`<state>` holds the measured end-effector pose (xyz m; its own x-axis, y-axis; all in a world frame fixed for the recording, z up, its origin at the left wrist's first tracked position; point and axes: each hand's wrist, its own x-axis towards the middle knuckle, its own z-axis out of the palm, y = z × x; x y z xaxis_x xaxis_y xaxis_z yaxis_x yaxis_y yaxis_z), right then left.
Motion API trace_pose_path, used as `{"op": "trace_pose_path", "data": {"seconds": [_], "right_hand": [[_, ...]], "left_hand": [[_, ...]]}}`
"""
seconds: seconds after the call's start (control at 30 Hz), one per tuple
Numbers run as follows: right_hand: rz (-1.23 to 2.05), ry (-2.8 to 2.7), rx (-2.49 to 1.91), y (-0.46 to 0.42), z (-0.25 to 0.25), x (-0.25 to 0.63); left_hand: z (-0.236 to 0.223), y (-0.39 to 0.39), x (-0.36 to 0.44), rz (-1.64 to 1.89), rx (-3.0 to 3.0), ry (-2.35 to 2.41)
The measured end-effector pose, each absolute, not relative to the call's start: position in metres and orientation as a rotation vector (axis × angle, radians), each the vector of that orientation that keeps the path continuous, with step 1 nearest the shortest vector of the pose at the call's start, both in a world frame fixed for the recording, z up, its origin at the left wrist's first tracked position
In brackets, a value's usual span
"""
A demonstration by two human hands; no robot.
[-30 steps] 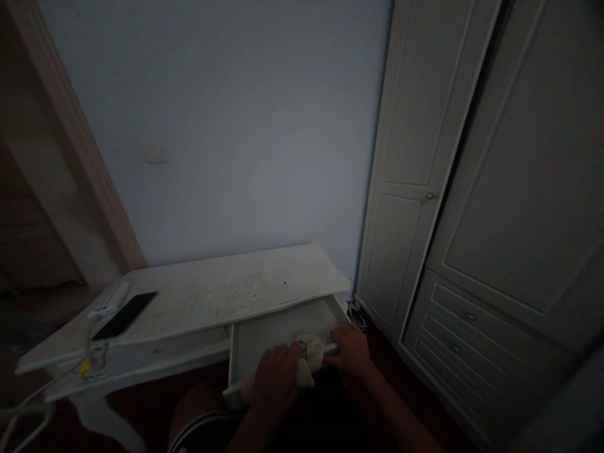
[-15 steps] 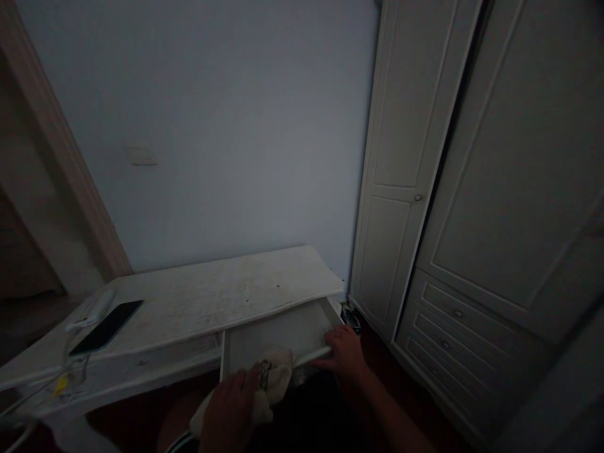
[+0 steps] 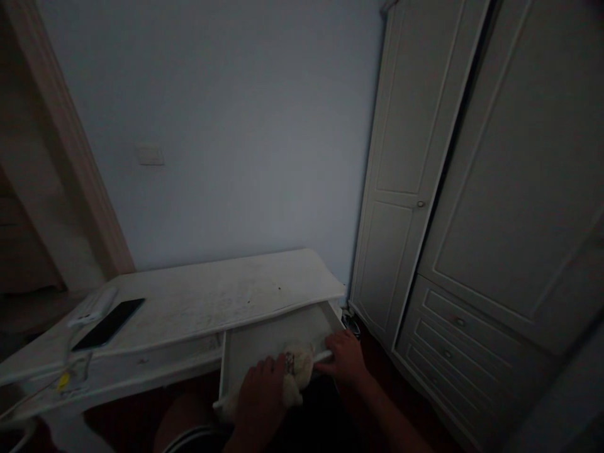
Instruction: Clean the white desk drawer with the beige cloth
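My left hand (image 3: 262, 393) is closed on a cream cloth (image 3: 299, 366) with a dark patterned patch. It presses the cloth against the front edge of the pulled-out drawer (image 3: 268, 335). My right hand (image 3: 346, 357) grips the right end of that drawer's front, fingers over the top edge and thumb on the near side. The drawer belongs to a white desk (image 3: 212, 289) whose top is scuffed and stained. Part of the cloth lies hidden under my left hand.
A dark phone (image 3: 109, 324) and a white device (image 3: 93, 306) with a cable lie on the desk's left end. A yellow tag (image 3: 63, 381) shows near the cable. Right of the desk stands a tall wardrobe (image 3: 396, 251) with doors and several drawers.
My left hand has moved the cloth rightward along the drawer's front edge, closer to my right hand. My right hand keeps its hold on the drawer. The view has shifted slightly.
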<state>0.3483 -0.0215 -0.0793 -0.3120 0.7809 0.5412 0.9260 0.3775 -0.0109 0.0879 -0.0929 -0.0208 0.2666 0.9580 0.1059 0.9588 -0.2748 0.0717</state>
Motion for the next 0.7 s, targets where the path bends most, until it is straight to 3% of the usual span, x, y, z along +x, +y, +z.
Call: {"op": "trace_pose_path", "data": {"seconds": [0.17, 0.5, 0.7], "right_hand": [[-0.373, -2.194, -1.475, -0.021, -0.079, 0.349], [-0.371, -2.187, -1.461, -0.024, -0.076, 0.348], [-0.379, -2.219, -1.488, -0.025, -0.073, 0.347]], "left_hand": [[-0.024, -0.086, 0.093, -0.176, -2.600, -1.822], [-0.042, -0.111, 0.004, -0.142, -2.517, -1.976], [-0.024, -0.106, 0.045, -0.116, -2.412, -1.979]]}}
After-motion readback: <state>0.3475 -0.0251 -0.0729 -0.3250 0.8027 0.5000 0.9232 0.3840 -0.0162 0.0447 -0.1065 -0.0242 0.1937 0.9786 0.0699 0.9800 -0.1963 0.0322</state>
